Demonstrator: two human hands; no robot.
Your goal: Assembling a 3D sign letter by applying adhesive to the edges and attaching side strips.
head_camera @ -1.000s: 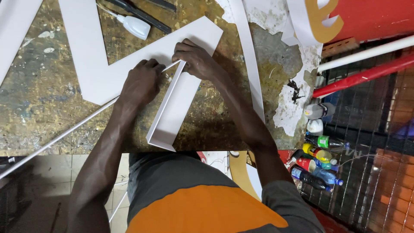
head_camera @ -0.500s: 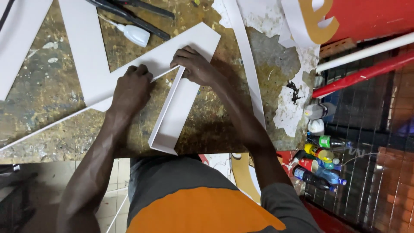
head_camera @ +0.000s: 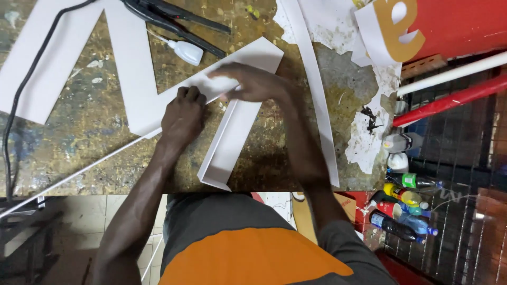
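Two hands on the desk: left hand and right hand. One large white cut-out letter, far left. One white channel strip at the near edge. One long white strip to the right. One small glue bottle, far. One black tool beside it. One black cable, left. About six bottles on the floor, right. Two poles, one white, one red.

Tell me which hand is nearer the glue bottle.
Right. The right hand lies just right of and below the glue bottle; the left hand presses the white board farther below.
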